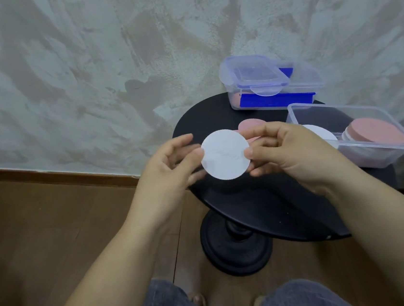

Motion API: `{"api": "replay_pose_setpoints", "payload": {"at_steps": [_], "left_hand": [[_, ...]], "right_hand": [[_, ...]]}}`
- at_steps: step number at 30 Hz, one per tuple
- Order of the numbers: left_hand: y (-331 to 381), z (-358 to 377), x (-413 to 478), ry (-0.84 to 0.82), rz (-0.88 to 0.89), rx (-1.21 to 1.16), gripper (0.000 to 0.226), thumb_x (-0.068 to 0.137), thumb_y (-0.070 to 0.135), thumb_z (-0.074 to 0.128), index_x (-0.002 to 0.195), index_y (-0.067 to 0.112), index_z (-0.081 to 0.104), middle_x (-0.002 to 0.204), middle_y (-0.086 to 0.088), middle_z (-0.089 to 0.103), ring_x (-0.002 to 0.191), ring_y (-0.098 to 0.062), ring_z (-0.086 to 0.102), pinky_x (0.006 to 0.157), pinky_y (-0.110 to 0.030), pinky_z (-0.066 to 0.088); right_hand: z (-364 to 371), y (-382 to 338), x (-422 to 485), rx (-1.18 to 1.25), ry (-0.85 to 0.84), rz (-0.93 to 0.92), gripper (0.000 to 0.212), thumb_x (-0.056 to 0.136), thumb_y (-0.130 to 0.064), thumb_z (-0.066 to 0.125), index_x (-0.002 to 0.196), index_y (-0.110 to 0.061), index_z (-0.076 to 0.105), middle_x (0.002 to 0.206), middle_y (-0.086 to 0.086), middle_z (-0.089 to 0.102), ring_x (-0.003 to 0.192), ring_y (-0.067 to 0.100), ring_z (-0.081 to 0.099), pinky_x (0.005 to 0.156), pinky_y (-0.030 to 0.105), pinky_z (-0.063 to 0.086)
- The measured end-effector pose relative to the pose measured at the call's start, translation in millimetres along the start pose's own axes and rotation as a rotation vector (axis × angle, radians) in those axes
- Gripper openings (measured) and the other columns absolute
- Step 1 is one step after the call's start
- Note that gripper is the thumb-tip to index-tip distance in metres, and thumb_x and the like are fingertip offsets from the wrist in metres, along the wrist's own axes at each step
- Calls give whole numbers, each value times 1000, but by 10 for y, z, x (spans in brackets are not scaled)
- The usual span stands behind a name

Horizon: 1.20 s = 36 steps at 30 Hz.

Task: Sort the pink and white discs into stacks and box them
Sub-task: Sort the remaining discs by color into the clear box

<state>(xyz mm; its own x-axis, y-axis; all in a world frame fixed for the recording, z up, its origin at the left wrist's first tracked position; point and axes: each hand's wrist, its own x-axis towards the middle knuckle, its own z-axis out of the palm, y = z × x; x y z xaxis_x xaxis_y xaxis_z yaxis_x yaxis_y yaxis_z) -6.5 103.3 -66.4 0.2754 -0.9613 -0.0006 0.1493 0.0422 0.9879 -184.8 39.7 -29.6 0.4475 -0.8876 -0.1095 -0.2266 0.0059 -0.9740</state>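
Note:
A white disc (pixel 224 154) hangs above the round black table (pixel 264 203), flat side toward me. My left hand (pixel 172 166) pinches its left edge with the thumb on top. Its right edge is pinched by my right hand (pixel 286 153). Behind the disc, pink discs (pixel 249 124) lie on the table, mostly hidden. To the right stands an open clear box (pixel 397 153) holding a stack of pink discs (pixel 377 134) and a white disc (pixel 319 132) beside them.
A second clear container (pixel 274 86) with blue clips and blue pieces inside stands at the table's back, its lid lying askew on top. The table stands close to a plastered wall. Its pedestal base (pixel 237 247) rests on the wooden floor by my knees.

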Motion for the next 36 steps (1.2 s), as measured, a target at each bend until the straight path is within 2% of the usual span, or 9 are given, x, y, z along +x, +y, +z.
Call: {"api": "replay_pose_setpoints", "payload": {"at_steps": [5,8,11,14,18,22,25,29,36], "left_hand": [[0,71,26,-59,-84,12,15,88,9,57,100,10,66,79,-1,74,73,-12,69,58,-21,54],[-49,6,53,36,-72,23,11,88,7,58,91,12,66,71,1,73,68,-10,68,57,-21,55],[-97,-89,74,127,-76,13,9,88,7,58,90,12,66,71,-1,72,68,-9,68,57,-22,55],[-120,-160,74,150,-81,10,9,89,9,58,93,12,65,70,0,72,71,-10,69,58,-21,55],[-144,-202,56,141,-79,31,11,88,10,59,96,13,66,74,-2,73,75,-11,70,59,-22,55],[-165,-200,52,146,-80,20,10,88,9,58,95,13,66,72,1,73,74,-9,69,58,-22,55],[-176,-215,42,157,-81,9,10,89,8,58,93,14,66,70,2,73,71,-7,69,57,-20,55],[-183,-252,19,189,-78,12,10,88,9,59,94,12,66,71,0,73,71,-9,69,57,-21,55],[-128,-205,1,180,-101,-29,10,89,11,57,91,14,67,81,-4,72,72,-14,68,57,-21,54]], "right_hand": [[14,-33,55,-127,-6,-13,19,86,-9,62,97,-24,68,94,-1,71,76,13,68,71,30,58],[-31,14,222,-538,161,-85,24,91,-19,57,113,-29,62,112,-11,64,99,8,61,87,24,46],[-22,45,475,-960,145,26,42,91,-24,53,133,-23,47,138,3,44,124,24,43,96,32,36],[34,46,634,-1121,96,186,56,84,-40,61,132,-16,44,136,12,37,123,32,36,88,34,36],[-12,38,692,-1046,95,226,66,78,-45,67,134,-19,43,136,10,34,125,30,33,92,34,36],[-28,96,687,-813,156,129,70,67,-30,81,126,-22,45,126,0,45,114,22,46,92,34,44],[2,117,632,-670,187,-4,53,71,-15,78,115,-25,51,107,-2,56,85,11,55,69,21,47],[-1,67,479,-404,247,-64,26,80,-12,71,99,-27,60,86,0,67,66,12,63,61,19,55],[-47,-74,121,-76,142,-33,6,85,-17,63,86,-20,69,72,-1,72,62,10,64,52,19,53]]}}
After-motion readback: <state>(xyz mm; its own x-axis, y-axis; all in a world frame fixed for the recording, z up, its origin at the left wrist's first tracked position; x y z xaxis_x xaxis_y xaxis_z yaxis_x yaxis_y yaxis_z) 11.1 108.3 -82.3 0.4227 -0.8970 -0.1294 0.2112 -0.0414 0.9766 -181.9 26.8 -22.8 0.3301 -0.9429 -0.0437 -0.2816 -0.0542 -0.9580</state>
